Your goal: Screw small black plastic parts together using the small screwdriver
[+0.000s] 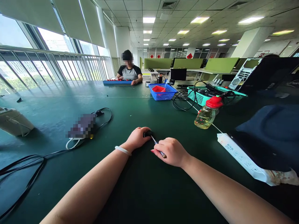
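My left hand (137,137) is closed around a small black object (147,133), steadying it on the dark green tabletop (130,193); its kind is too small to make out. A white band (123,151) circles my left wrist. My right hand (171,151) grips a screwdriver (163,154) by its handle. The metal shaft points up and left, and its tip meets the black object, though the exact contact is hidden.
A pixelated device with cables (85,124) lies left. A bottle with a red lid (205,116), a blue basket (163,95), a teal basket (198,98) and a white packet (243,158) stand right. Across the table sits a person (129,73) behind a blue tray (112,82).
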`<action>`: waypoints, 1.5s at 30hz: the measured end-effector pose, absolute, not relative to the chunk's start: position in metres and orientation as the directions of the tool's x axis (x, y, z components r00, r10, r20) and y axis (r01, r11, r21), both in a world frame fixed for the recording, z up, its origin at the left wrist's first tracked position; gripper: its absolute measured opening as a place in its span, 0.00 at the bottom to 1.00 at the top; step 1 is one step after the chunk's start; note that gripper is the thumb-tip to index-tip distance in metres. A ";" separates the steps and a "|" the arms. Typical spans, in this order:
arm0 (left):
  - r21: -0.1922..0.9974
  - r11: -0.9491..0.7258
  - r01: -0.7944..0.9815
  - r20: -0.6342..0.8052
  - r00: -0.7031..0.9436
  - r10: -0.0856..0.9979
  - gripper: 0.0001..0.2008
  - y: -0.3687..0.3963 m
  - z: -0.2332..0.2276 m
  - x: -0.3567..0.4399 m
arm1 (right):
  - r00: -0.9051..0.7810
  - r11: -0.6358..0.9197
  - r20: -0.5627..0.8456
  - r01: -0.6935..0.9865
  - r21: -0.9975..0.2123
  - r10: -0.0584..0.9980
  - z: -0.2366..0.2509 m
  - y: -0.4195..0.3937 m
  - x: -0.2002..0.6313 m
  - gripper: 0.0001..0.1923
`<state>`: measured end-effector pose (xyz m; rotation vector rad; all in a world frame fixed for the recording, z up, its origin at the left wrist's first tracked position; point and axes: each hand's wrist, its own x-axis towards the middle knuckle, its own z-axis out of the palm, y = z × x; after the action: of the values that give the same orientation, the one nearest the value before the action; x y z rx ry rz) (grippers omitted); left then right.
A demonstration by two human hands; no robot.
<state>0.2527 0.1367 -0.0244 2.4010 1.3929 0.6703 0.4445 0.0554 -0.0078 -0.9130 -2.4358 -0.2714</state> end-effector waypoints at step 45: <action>0.436 -0.501 0.748 0.235 0.443 0.865 0.20 0.135 -0.024 0.253 | -0.436 0.674 0.531 0.604 -0.425 0.726 -0.012 0.067 0.456 0.18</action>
<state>0.2527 0.1355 -0.0241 2.4295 1.3930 0.6301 0.4561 0.0666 -0.0121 -1.0193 -2.1782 0.2214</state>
